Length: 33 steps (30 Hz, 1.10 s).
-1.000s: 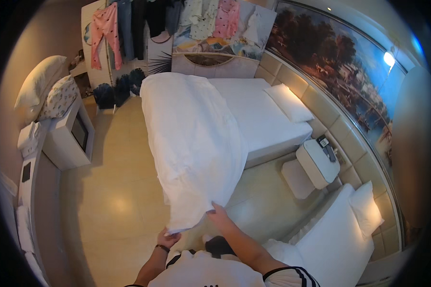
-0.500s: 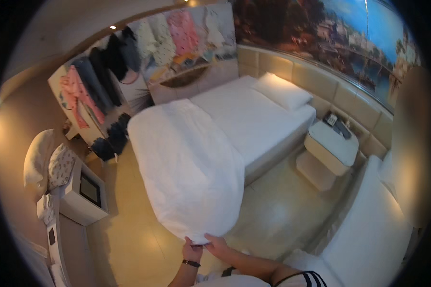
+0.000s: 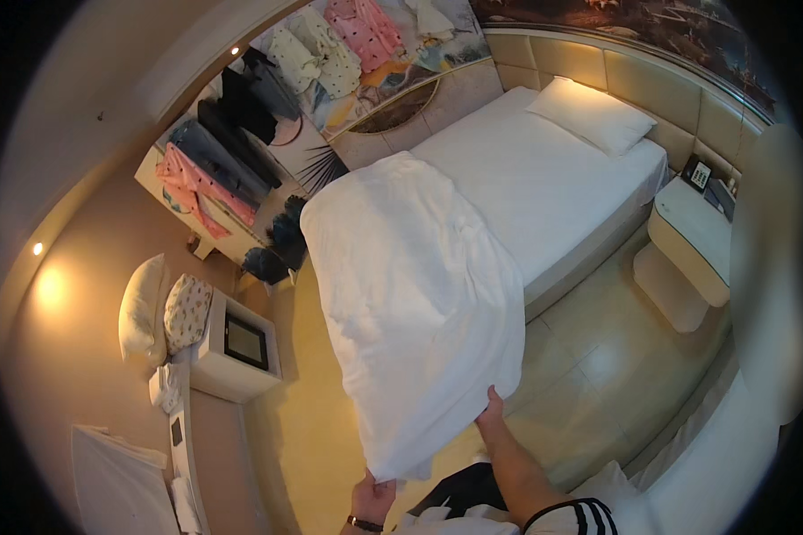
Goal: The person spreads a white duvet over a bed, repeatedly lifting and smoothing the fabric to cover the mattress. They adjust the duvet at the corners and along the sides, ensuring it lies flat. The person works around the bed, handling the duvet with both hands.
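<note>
A white duvet [image 3: 410, 267] spreads over the foot end of the bed [image 3: 500, 143], and its near end hangs off toward me. My left hand [image 3: 372, 499], with a dark band on the wrist, is closed on the near left corner of the duvet. Further right and a little farther off, my right hand [image 3: 491, 410] is closed on the duvet's near right edge, thumb up. The cloth between the two hands is pulled into a slanting edge. The fingertips of both hands are partly hidden by the fabric.
A white pillow [image 3: 591, 116] lies at the bed's head. To the right are a rounded bedside table [image 3: 691, 227] and a second white bed [image 3: 714, 464]. On the left, a white cabinet [image 3: 232, 361] stands by cushions [image 3: 143, 312]. Clothes [image 3: 205, 187] hang at the back left.
My hands have moved apart along the duvet's near edge, the right one going right and farther away. The duvet's end has widened, and the view has shifted.
</note>
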Tool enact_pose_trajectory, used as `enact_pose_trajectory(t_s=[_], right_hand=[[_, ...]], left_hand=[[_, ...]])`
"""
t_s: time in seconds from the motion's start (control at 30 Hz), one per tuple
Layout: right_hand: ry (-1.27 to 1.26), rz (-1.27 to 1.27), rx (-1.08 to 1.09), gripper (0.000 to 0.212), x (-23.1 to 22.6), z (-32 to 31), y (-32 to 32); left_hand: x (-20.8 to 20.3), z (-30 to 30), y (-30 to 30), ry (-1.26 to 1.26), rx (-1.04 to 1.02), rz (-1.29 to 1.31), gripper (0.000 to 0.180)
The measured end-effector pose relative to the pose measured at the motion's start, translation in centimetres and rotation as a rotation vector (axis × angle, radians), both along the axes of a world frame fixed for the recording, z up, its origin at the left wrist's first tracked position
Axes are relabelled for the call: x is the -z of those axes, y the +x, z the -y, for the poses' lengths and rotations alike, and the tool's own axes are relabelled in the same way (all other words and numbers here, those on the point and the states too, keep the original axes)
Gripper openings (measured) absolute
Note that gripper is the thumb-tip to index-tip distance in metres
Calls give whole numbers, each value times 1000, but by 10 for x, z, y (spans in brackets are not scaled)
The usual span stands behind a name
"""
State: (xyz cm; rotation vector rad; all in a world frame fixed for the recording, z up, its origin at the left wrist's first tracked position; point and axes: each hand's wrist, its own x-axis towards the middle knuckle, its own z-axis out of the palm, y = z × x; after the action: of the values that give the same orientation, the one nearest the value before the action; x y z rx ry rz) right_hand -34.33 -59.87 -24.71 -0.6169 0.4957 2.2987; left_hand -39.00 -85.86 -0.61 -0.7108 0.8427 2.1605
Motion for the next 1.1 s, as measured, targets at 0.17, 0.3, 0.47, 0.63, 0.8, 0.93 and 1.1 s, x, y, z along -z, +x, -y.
enact_pose_trajectory(t_s=[0.17, 0.3, 0.47, 0.63, 0.8, 0.93, 1.1], right_hand=[[445, 332, 158, 42, -24, -79, 46], [382, 1024, 244, 31, -168, -72, 122], [279, 1221, 249, 34, -63, -79, 183], [309, 1143, 83, 32, -109, -67, 156], [326, 875, 6, 29, -129, -71, 140], [280, 630, -137, 28, -152, -77, 121], [212, 465, -343, 27, -147, -77, 124]], left_hand=[[17, -1, -15, -58, 62, -72, 27], [54, -6, -26, -121, 138, 69, 31], [191, -14, -12, -41, 428, -185, 34], [150, -16, -6, -186, -72, 349, 33], [140, -14, 5, -1209, 968, -1104, 33], [204, -45, 10, -987, 833, -927, 35], [155, -158, 56, 371, 446, 349, 77]])
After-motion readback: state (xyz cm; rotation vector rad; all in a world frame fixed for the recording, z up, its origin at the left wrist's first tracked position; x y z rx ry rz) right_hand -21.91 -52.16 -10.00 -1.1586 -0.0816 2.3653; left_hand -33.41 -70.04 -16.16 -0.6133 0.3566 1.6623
